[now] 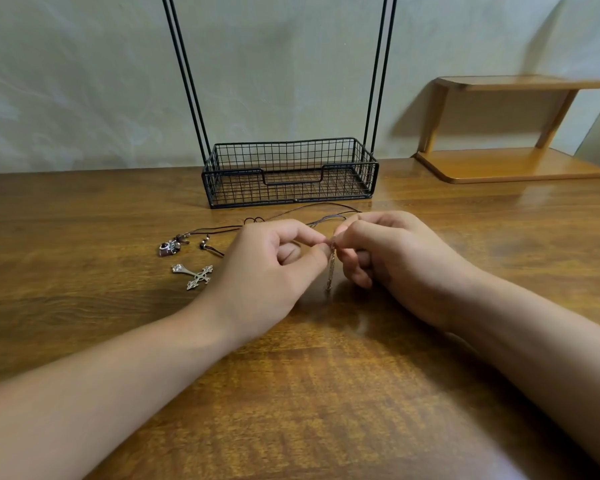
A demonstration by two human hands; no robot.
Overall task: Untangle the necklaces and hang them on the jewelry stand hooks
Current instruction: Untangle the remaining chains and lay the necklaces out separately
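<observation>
Dark cord necklaces (291, 211) lie tangled on the wooden table in front of the black wire jewelry stand (288, 173). A silver cross pendant (194, 276) and a small silver charm with a red stone (169, 247) lie to the left. My left hand (267, 271) and my right hand (392, 258) meet at the middle and both pinch the same spot of a necklace, from which a thin silver chain (330, 271) hangs down to the table. The stand's hooks are out of view above.
The stand's wire basket has two pairs of black uprights (187, 77) rising out of frame. A small wooden shelf (510, 129) stands at the back right against the wall. Bare wooden table (309, 393) stretches toward me.
</observation>
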